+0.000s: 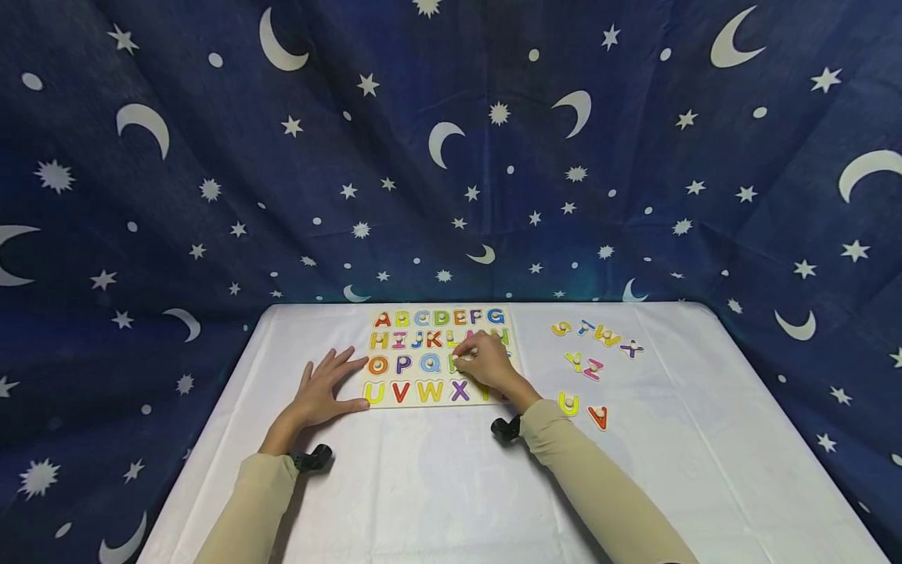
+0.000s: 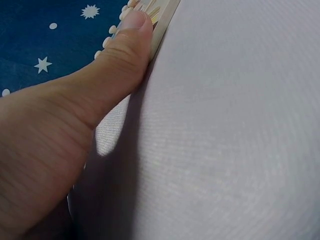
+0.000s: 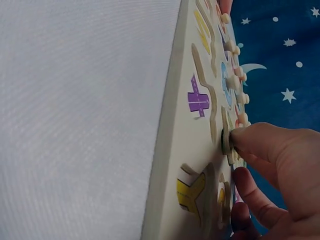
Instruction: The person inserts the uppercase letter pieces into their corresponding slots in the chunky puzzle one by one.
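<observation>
Across the white-covered desk (image 1: pixel 423 486), the head view shows you the letter board (image 1: pixel 416 377), with a green letter piece (image 1: pixel 457 366) at its third row, just right of the blue Q (image 1: pixel 431 363). Your right hand (image 1: pixel 489 360) pinches that piece between thumb and fingers; your left hand (image 1: pixel 320 392) has its fingers spread along the board's left edge. Loose letters (image 1: pixel 607 337) lie to the right. From your left wrist, you see the thumb (image 2: pixel 125 45) against the board's corner. From your right wrist, the piece shows edge-on at the board's face; you cannot tell whether it is fully seated. It should handle as light, stiff and hardly fragile, probably wood. Judging by the round knobs (image 3: pixel 233 83) on its neighbours, hold it by its own, which may feel smooth, and keep your fingertips off the rim.
</observation>
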Motion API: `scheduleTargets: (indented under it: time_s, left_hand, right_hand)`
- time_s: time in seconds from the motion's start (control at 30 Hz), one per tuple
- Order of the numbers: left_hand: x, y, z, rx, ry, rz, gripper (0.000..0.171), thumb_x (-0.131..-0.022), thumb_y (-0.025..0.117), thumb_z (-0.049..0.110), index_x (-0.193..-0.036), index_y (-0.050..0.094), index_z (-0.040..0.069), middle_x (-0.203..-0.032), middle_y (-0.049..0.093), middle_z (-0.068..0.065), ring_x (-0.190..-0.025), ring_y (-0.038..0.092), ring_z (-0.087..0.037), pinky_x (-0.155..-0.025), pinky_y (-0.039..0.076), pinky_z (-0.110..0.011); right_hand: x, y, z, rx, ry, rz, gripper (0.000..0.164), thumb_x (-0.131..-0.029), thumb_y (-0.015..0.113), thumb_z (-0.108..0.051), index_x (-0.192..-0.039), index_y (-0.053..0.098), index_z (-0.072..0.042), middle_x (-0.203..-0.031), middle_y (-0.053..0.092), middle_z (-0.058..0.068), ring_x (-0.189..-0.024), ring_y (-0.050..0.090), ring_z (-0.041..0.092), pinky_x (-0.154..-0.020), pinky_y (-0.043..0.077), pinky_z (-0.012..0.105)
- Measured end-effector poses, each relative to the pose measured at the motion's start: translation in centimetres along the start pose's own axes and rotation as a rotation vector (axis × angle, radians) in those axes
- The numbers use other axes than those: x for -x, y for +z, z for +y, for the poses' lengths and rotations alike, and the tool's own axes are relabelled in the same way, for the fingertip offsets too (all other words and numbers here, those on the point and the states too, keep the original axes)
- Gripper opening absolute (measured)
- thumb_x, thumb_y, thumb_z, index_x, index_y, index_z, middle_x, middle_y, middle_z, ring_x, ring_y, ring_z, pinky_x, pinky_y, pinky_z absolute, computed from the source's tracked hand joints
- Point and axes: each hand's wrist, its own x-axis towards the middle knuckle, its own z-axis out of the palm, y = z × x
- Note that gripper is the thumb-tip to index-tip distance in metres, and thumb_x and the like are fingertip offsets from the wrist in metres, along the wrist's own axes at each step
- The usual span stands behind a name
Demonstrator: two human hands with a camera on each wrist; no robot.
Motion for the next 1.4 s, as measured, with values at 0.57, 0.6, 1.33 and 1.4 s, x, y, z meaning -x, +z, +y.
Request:
scheduleTargets:
  time_s: [0.57,0.6,1.33,1.4]
  left_hand:
    - [-0.1,-0.1,-0.1,0.001,0.017,0.008,0.09,-0.076,0.087,0.053,-0.151,0.052,0.019,-0.166,0.031,-0.017,-0.155,0.012,-0.046,-0.119,-0.006,-0.072]
    - [-0.1,0.0,-0.1,0.002,0.017,0.008,0.09,-0.076,0.087,0.053,-0.151,0.053,0.019,-0.166,0.031,-0.017,-0.155,0.012,-0.046,-0.119,-0.006,-0.072]
    - [0.0,0.1,0.1,-0.002,0.012,0.003,0.09,-0.076,0.087,0.053,-0.151,0.053,0.019,-0.166,0.031,-0.017,-0.154,0.012,-0.047,-0.119,-0.005,-0.072]
    - [0.0,0.1,0.0,0.001,0.014,0.005,0.09,-0.076,0.087,0.053,-0.151,0.053,0.018,-0.166,0.031,-0.017,-0.154,0.012,-0.047,-0.119,-0.005,-0.073]
  right_hand:
    - [-0.1,0.5,0.1,0.057,0.033,0.008,0.007,-0.082,0.086,-0.014,-0.088,0.082,-0.014,-0.09,0.071,0.0,-0.103,0.058,0.029,-0.102,0.042,0.051]
    - [-0.1,0.4,0.1,0.057,0.032,0.006,0.007,-0.082,0.086,-0.015,-0.089,0.082,-0.014,-0.09,0.072,0.0,-0.103,0.058,0.029,-0.102,0.042,0.05]
    - [-0.3,-9.0,7.0,-0.006,0.016,0.114,0.029,-0.09,0.081,-0.015,-0.115,0.075,-0.003,-0.108,0.07,0.016,-0.09,0.065,0.031,-0.083,0.054,0.045]
    - [-0.2,-10.2,8.2,0.003,0.053,0.146,0.03,-0.091,0.08,-0.017,-0.117,0.074,-0.003,-0.11,0.07,0.017,-0.093,0.065,0.033,-0.084,0.054,0.047]
